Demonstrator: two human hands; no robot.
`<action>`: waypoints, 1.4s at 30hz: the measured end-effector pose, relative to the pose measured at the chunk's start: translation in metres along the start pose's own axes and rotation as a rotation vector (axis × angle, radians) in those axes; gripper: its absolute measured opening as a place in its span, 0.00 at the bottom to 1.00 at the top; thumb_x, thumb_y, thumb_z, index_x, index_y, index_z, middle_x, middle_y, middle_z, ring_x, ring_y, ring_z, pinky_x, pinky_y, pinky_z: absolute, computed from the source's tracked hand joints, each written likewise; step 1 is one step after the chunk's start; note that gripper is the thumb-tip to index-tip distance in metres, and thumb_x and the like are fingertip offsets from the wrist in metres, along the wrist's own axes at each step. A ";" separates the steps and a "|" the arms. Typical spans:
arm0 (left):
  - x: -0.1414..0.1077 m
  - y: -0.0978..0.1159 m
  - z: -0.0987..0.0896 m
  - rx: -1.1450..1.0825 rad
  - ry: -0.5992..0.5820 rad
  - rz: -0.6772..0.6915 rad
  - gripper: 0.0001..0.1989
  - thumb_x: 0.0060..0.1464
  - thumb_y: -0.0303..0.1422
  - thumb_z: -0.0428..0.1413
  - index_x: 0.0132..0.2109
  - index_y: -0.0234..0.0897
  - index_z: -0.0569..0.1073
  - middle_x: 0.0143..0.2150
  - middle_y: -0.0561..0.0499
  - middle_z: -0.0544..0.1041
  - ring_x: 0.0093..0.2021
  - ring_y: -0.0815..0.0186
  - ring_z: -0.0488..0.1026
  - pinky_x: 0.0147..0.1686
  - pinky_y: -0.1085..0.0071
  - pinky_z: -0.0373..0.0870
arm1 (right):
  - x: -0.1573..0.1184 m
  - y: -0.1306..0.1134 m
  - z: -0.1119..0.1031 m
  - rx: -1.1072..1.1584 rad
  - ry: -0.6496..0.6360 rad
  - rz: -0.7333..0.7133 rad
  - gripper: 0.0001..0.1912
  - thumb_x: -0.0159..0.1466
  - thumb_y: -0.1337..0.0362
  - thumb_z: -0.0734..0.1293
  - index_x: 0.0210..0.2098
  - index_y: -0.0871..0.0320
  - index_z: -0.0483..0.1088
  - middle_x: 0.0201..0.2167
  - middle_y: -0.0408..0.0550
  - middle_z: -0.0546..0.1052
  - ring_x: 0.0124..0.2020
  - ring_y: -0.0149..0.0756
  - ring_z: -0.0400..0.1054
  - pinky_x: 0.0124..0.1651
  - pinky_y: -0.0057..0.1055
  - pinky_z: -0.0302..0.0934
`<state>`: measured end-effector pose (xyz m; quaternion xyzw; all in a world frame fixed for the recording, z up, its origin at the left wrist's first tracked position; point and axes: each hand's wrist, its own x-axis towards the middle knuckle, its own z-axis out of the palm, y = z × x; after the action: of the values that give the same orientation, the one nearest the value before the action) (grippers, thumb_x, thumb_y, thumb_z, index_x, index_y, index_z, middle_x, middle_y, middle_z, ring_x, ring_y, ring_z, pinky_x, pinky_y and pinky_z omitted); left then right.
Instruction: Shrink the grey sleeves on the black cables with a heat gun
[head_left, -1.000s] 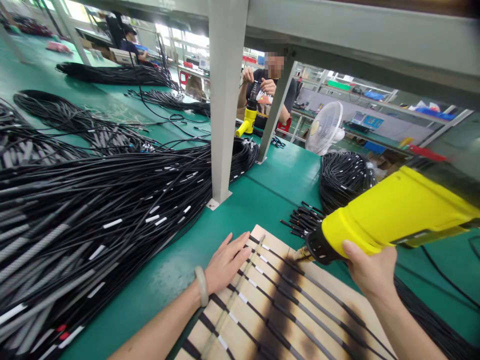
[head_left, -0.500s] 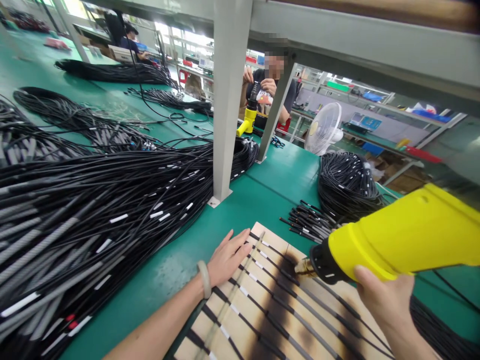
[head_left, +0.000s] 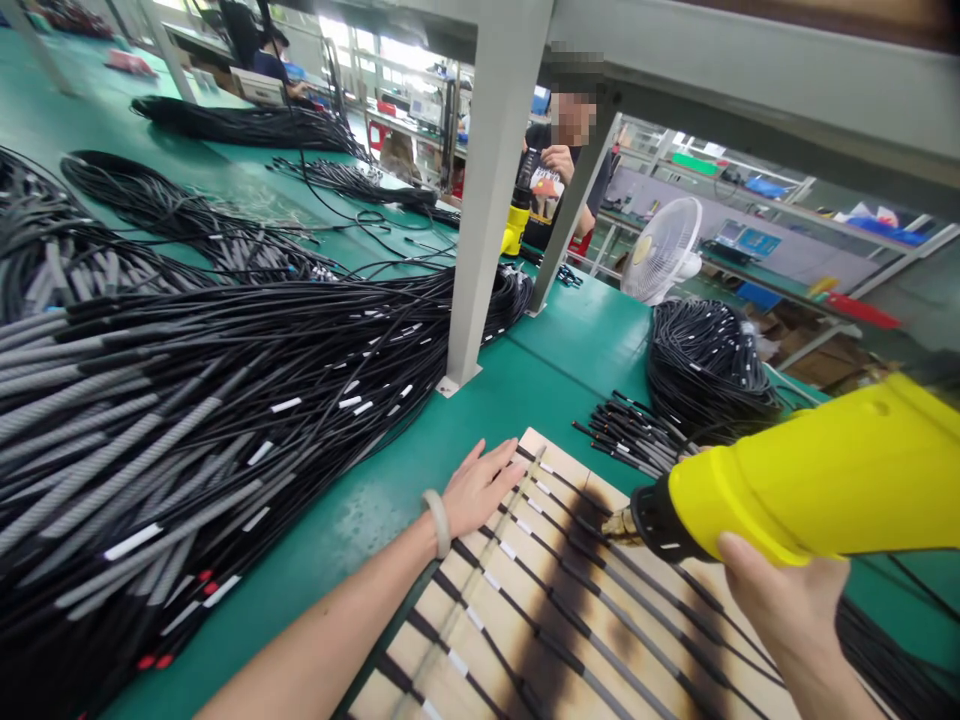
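My right hand [head_left: 787,600] is wrapped round a yellow heat gun [head_left: 795,480], whose metal nozzle [head_left: 622,528] points left over a wooden board [head_left: 600,470] with dark scorch marks. Several black and grey cables [head_left: 626,615] with white labels lie side by side across the board, passing under a thin strip [head_left: 480,575] near its left edge. My left hand [head_left: 480,490], with a pale band on the wrist, rests flat with fingers stretched out at the board's upper left edge, touching the cable ends there.
Large black cable bundles [head_left: 300,340] cover the left of the green table [head_left: 390,500]. A grey metal post [head_left: 487,200] stands beyond the board. More cables [head_left: 705,360] lie at the right. Behind are a white fan [head_left: 664,245] and a person [head_left: 562,180] near another yellow tool.
The whole view has shifted slightly, so the table and both hands appear a little further right. Both hands keep nearly the same places over the board.
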<state>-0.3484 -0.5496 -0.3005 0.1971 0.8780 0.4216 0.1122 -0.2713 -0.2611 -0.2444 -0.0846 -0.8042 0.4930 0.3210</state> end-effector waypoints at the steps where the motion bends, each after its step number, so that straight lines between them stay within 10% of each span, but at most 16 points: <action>1: 0.000 0.000 0.000 0.000 0.002 -0.002 0.33 0.59 0.50 0.32 0.63 0.34 0.55 0.64 0.48 0.55 0.65 0.65 0.48 0.65 0.62 0.35 | -0.001 -0.004 0.003 0.008 0.024 0.016 0.22 0.38 0.55 0.76 0.29 0.60 0.71 0.23 0.49 0.74 0.29 0.46 0.70 0.38 0.43 0.66; 42: -0.003 0.005 -0.008 0.021 0.011 -0.044 0.34 0.58 0.51 0.32 0.63 0.35 0.55 0.64 0.50 0.54 0.65 0.63 0.46 0.65 0.60 0.38 | 0.015 -0.052 0.038 0.286 -0.123 -0.123 0.22 0.43 0.61 0.75 0.37 0.61 0.71 0.33 0.54 0.78 0.31 0.45 0.74 0.36 0.38 0.71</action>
<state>-0.3479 -0.5537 -0.2911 0.1768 0.8871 0.4106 0.1146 -0.2967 -0.3083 -0.2057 0.0418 -0.7478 0.5859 0.3095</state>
